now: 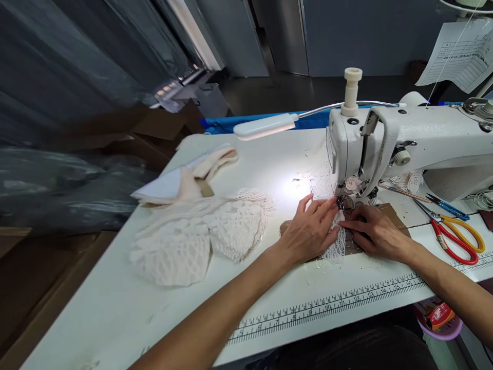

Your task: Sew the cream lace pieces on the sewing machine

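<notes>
A white lace strip (336,247) runs under the presser foot of a white sewing machine (356,139). My left hand (311,228) lies on the strip's left side, fingers stretched out and pointing to the needle area. At its right edge, my right hand (375,231) has its fingers drawn together on the lace, close to the presser foot. Both hands rest over a brown plate or sheet (393,218), partly covered by them. The lamp's glare and my fingers hide the exact spot under the needle.
Cream lace pieces (185,246) lie left on the white table, with folded fabric (192,174) behind. Right of the machine's needle are red-and-yellow scissors (458,236) and blue-handled snips (449,206). A lamp (265,126) hangs above; a ruler strip (327,307) follows the front edge.
</notes>
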{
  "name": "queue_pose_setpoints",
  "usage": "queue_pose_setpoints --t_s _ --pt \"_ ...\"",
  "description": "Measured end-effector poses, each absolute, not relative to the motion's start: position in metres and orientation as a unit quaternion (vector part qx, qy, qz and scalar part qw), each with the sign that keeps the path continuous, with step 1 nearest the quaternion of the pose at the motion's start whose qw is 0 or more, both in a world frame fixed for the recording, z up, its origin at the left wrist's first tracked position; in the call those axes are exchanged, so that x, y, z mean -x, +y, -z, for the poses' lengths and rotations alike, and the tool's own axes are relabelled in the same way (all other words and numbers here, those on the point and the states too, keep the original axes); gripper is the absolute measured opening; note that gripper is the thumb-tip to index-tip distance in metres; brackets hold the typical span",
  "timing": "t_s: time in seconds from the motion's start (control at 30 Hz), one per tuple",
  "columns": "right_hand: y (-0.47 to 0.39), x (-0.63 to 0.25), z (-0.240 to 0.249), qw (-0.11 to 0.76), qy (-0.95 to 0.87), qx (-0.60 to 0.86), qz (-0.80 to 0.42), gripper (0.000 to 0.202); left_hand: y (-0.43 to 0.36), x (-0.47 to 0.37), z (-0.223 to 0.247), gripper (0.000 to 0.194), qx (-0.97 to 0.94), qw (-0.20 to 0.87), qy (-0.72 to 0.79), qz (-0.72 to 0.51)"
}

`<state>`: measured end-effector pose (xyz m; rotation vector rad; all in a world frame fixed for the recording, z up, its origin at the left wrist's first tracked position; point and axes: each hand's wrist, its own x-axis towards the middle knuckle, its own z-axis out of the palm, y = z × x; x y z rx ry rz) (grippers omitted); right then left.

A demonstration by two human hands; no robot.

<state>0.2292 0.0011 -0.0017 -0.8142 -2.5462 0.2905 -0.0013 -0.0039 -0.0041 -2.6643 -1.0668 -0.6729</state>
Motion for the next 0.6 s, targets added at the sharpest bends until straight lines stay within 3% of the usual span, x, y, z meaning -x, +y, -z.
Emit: queue_pose_setpoints --t_s 0.17,0.6 --pt "0.000 -0.228 -0.001 0.213 -0.929 0.289 -0.091 0.037 -0.006 -0.001 0.002 0.020 0.905 0.128 -0.301 0.274" --pt "-0.001 -0.217 -0.009 0.157 -0.926 0.332 -0.081 0.045 -0.003 0.003 -0.001 0.034 0.908 0.051 -0.359 0.211"
